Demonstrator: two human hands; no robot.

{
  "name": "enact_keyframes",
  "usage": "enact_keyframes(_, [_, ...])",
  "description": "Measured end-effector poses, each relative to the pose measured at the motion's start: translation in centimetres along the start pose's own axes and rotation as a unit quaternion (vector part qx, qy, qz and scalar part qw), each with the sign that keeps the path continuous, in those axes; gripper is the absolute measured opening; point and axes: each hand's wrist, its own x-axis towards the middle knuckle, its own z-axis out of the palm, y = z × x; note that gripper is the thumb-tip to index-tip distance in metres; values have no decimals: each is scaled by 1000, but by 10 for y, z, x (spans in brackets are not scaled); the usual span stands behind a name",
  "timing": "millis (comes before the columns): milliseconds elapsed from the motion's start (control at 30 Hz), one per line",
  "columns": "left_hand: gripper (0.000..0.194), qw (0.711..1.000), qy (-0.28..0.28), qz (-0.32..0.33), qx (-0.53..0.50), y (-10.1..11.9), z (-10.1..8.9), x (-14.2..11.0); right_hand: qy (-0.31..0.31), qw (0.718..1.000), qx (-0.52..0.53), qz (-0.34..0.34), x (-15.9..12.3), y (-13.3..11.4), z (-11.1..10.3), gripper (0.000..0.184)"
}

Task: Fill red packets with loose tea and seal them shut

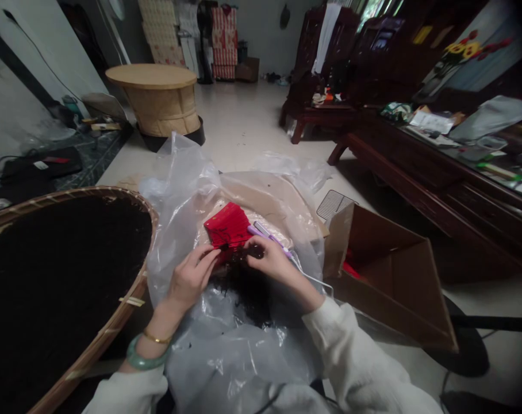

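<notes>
My left hand pinches the near edge of a red packet, held low over the clear plastic sheeting. At that packet's mouth, my right hand has its fingers closed on a small clump of dark loose tea leaves. Below both hands lies a dark heap of the same tea leaves on the plastic. Just beyond the fingers, a fanned stack of red packets rests on the sheeting. Beside it, close to my right fingers, is a purple flat iron with a white cord.
A wide woven basket full of dark leaves stands at left. An open cardboard box with something red inside is at right. A low dark wood table bears clutter. Further back stands a round-topped drum.
</notes>
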Motion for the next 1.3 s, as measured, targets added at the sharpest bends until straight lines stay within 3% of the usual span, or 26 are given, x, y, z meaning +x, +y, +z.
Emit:
enact_keyframes(100, [19,1000,0,-3,-10,-1,4,1,-9,992,115,-48,11,-25,-11,17])
enact_keyframes(233, [18,999,-8,-27,-32,-4,5,2,-91,984,128,-83,27,-51,-5,17])
enact_keyframes(500, [12,987,-20,-55,-147,-9,-6,-1,-153,982,-42,-102,46,-58,-2,21])
enact_keyframes(667, [10,974,9,-117,-194,-6,-3,-2,-195,962,-148,-122,50,-71,-12,30])
enact_keyframes(867, [12,961,11,-180,-211,1,4,-1,-237,935,-223,-140,49,-81,-17,20])
enact_keyframes(1067, [15,974,-18,-145,-171,0,8,-1,-206,912,-340,-97,43,-87,-9,21])
enact_keyframes(1300, [17,999,0,0,-49,-3,6,1,-175,905,-380,-73,39,-89,5,18])
